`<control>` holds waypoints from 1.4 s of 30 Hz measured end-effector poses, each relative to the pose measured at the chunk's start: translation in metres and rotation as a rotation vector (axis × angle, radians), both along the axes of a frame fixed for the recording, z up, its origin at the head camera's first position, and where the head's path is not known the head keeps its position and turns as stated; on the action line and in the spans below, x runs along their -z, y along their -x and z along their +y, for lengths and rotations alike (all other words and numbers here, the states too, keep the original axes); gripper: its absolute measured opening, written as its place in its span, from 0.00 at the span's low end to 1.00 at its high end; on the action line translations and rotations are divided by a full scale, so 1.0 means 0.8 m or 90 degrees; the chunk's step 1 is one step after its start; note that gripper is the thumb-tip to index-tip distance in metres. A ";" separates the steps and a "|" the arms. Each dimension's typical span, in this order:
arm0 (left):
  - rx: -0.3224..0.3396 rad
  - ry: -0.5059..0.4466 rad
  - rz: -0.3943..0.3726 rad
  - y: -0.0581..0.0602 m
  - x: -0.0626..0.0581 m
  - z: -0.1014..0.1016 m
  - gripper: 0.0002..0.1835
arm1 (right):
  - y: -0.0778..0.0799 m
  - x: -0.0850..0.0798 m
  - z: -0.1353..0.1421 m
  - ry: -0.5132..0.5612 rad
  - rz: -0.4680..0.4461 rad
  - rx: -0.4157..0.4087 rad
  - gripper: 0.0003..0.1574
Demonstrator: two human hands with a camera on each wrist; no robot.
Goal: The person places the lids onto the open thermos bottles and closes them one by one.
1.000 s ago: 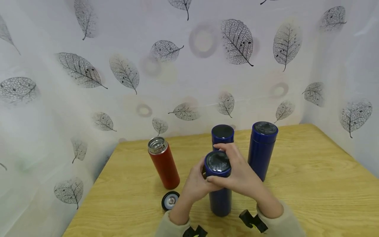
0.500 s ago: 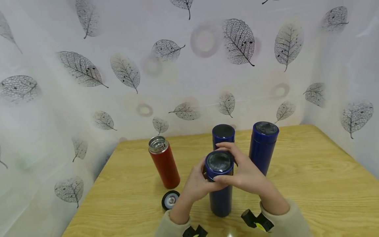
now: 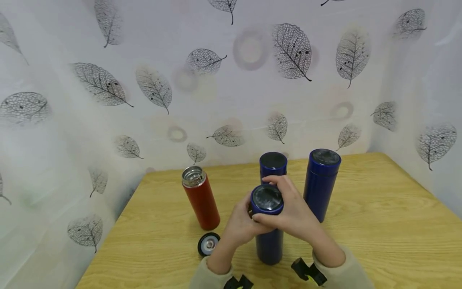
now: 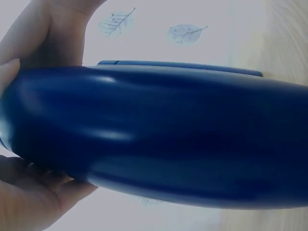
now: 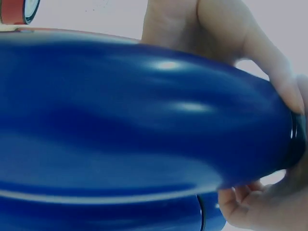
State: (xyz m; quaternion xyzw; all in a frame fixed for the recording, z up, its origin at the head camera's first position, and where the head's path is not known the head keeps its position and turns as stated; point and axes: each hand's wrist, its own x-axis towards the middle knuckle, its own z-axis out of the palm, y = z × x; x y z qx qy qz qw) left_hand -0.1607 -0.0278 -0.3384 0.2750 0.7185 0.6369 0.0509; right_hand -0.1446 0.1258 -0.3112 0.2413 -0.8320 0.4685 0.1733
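A dark blue thermos bottle (image 3: 269,245) stands upright near the front of the table, its glossy black-topped lid (image 3: 267,197) on it. My left hand (image 3: 241,222) grips the bottle around its upper part from the left. From the right, my right hand (image 3: 290,208) holds the lid, thumb at the front and fingers curled round the far side. Both wrist views are mostly filled by the bottle's blue body (image 4: 183,134), with fingers from both hands at its top end. Whether the lid is loose cannot be seen.
Two more lidded blue thermos bottles stand behind, one straight back (image 3: 273,161) and one at right (image 3: 321,188). A lidless red thermos (image 3: 202,200) with a steel mouth stands at left. A black-rimmed lid (image 3: 208,244) lies before it, beside my left forearm. Leaf-patterned sheeting (image 3: 231,100) surrounds the table.
My right hand turned round the lid, its thumb and wrist shifting right, then came back left to about its earlier place. My left hand and the bottle have stayed nearly still.
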 end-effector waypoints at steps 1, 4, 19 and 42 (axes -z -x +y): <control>-0.001 0.002 0.005 0.000 0.001 0.000 0.35 | 0.001 0.000 0.002 -0.001 -0.002 -0.028 0.45; -0.006 0.012 0.016 -0.001 0.001 0.001 0.34 | 0.004 -0.002 0.013 0.021 -0.031 -0.151 0.44; -0.020 0.019 0.011 -0.004 -0.002 0.002 0.36 | 0.004 -0.010 0.028 0.087 -0.103 -0.239 0.44; -0.100 0.057 0.006 -0.012 -0.004 0.006 0.37 | -0.016 -0.012 0.007 -0.041 0.013 0.012 0.43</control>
